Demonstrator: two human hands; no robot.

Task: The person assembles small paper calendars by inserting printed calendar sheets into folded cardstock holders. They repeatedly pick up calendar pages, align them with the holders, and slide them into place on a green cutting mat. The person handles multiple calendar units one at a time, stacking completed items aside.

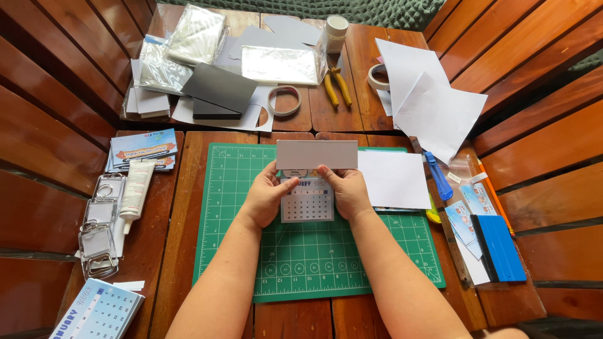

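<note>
Landmark: green cutting mat (251,251), centre of the wooden desk (326,113).

Progress, as judged from the layout: a small calendar sheet (307,202) is held up over the upper middle of the mat, with a grey card strip (316,154) along its top edge, standing above the fingers. The strip looks lined up with the sheet; whether it is already fixed there cannot be told. More calendar sheets (100,311) lie stacked beyond the mat's lower left corner, so only one piece looks to be in hand and more appear to remain. A glue tube (135,188) and clear key-ring frames (99,232) lie left of the mat, untouched.

Grip:
- Left hand (264,199): fingers closed in a pinch on the left edge of the calendar sheet, thumb on the front near the strip's lower corner.
- Right hand (348,191): same pinch on the right edge, thumb on the front.
- Both hold the piece lifted over the mat.

Around the mat:
- Right: white paper (394,179) overlapping the mat's edge, blue utility knife (438,176), blue squeegee (501,246).
- Above: tape roll (284,100), yellow-handled pliers (337,86), dark card sheets (220,88), clear plastic sleeves (279,64).
</note>
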